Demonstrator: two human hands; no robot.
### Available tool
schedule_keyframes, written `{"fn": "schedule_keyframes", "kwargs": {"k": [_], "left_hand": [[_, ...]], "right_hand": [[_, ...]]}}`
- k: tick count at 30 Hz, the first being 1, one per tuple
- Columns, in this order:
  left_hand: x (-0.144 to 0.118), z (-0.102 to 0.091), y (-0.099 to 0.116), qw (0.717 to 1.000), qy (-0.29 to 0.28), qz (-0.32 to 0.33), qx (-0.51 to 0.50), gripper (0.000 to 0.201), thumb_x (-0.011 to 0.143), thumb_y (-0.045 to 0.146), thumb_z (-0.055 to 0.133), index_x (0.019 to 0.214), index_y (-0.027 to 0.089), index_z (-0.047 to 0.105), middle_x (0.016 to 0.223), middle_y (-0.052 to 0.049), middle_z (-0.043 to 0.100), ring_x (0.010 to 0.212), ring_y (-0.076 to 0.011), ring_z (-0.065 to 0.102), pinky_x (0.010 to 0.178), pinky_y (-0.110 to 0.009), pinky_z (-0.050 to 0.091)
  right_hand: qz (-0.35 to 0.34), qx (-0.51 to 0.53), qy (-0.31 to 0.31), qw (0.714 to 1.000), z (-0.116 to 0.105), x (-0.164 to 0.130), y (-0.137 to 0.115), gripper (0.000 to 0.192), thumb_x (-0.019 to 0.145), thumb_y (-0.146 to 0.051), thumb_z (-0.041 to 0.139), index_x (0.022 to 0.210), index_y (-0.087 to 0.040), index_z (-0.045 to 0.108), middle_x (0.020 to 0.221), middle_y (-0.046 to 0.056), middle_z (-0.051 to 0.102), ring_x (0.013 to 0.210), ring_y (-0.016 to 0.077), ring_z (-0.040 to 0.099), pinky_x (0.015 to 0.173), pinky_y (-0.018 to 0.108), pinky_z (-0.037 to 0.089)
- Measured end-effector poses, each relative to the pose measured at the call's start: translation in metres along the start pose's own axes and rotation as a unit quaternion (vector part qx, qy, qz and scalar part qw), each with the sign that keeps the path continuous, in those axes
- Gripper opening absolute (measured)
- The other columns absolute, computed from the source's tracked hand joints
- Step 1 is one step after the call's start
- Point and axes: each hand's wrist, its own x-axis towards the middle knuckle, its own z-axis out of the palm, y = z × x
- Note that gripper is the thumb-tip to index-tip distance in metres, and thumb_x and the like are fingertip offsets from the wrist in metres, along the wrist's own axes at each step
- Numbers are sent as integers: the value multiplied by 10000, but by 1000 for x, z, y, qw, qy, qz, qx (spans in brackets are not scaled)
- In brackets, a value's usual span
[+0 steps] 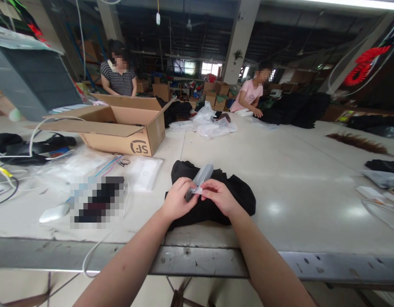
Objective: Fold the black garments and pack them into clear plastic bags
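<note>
Both hands grip a small grey packet (199, 181) above black cloth (212, 200) at the counter's (280, 179) six o'clock edge: left hand (177, 200) pinches its lower end, right hand (217, 196) its white tab. Judging by this, peeling it open comes next, needing steady opposing pulls.

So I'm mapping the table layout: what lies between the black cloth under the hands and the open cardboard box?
In the head view, a flat clear plastic packet lies on the table between the black cloth and the cardboard box, with thin coloured cords beside it.
</note>
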Motion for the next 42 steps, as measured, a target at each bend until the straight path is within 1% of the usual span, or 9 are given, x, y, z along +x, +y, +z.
{"fn": "schedule_keyframes", "kwargs": {"k": [6, 10, 15, 18, 22, 25, 30, 38, 42], "left_hand": [[2, -2, 6, 1000, -7, 8, -19, 190, 855, 240, 624, 1036, 230, 565, 1036, -73, 625, 1019, -220, 607, 895, -392, 532], [2, -2, 3, 999, 4, 12, -36, 146, 894, 240, 598, 1039, 229, 583, 1025, -75, 643, 985, -207, 622, 879, -382, 536], [5, 1, 1, 998, 3, 13, -54, 108, 952, 268, 545, 1022, 226, 616, 1004, -72, 676, 954, -198, 642, 876, -381, 540], [5, 3, 3, 998, -5, 22, -52, 119, 970, 252, 515, 1021, 222, 619, 1008, -73, 673, 966, -197, 636, 881, -378, 535], [4, 5, 4, 999, -11, 31, -43, 115, 976, 220, 498, 1010, 224, 608, 991, -61, 661, 953, -185, 623, 873, -361, 530], [3, 6, 2, 999, -14, 33, -34, 107, 976, 207, 497, 1001, 223, 600, 981, -56, 659, 936, -180, 619, 859, -354, 527], [1, 5, 1, 999, -13, 30, -29, 100, 972, 212, 502, 990, 225, 599, 967, -55, 667, 927, -185, 624, 864, -366, 532], [-1, 0, 1, 999, -16, 34, -33, 98, 963, 180, 502, 987, 219, 589, 966, -61, 656, 930, -191, 607, 862, -365, 521], [-1, 1, 0, 999, -15, 43, -27, 96, 958, 161, 499, 964, 209, 583, 948, -57, 649, 911, -184, 596, 854, -354, 510]], "right_hand": [[-30, -22, 14, 999, 4, 1, -1, 195, 770, -321, 797, 901, -209, 705, 861, 1, 698, 662, 114, 604, 680, 285, 510], [-66, -65, 29, 995, 10, 2, 2, 222, 816, -347, 745, 994, -224, 695, 858, 11, 698, 642, 123, 599, 648, 296, 518], [-145, -188, 96, 967, 14, -2, 10, 213, 904, -378, 629, 1062, -255, 703, 909, 35, 690, 619, 135, 579, 591, 303, 518], [-180, -228, 123, 949, 15, -7, 12, 225, 914, -369, 618, 1096, -282, 718, 951, 57, 701, 660, 171, 607, 621, 338, 540], [-191, -242, 105, 945, 17, -10, 10, 219, 926, -363, 603, 1093, -293, 726, 924, 65, 708, 737, 216, 644, 683, 376, 558], [-183, -268, 93, 941, 18, -11, 7, 208, 945, -349, 575, 1081, -284, 719, 845, 53, 697, 725, 211, 649, 699, 364, 550], [-180, -291, 87, 936, 18, -11, 5, 198, 961, -354, 546, 1061, -278, 698, 801, 43, 684, 698, 203, 646, 686, 344, 538], [-206, -354, 65, 910, 18, -10, 7, 210, 986, -312, 490, 1078, -258, 672, 836, 44, 705, 694, 185, 657, 721, 322, 534], [-220, -394, 71, 890, 16, -9, 8, 217, 990, -254, 457, 1044, -237, 667, 764, 25, 692, 676, 168, 666, 693, 289, 529]]}}
